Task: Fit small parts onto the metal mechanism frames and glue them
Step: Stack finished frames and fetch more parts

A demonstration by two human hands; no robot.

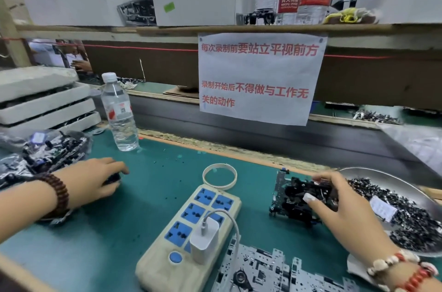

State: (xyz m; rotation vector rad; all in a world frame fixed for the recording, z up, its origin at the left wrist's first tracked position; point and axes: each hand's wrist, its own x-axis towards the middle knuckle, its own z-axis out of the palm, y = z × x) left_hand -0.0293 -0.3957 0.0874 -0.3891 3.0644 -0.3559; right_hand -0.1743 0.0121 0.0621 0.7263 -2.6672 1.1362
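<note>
R hand [344, 205] grips mechanism frame [295, 198] w/ fingers.

Single head-worn wide-angle view, facing forward and down over green bench mat [114, 215], near both hands, edges bowed by lens, shelf [215, 28] and paper notice [259, 76] straight ahead
</note>
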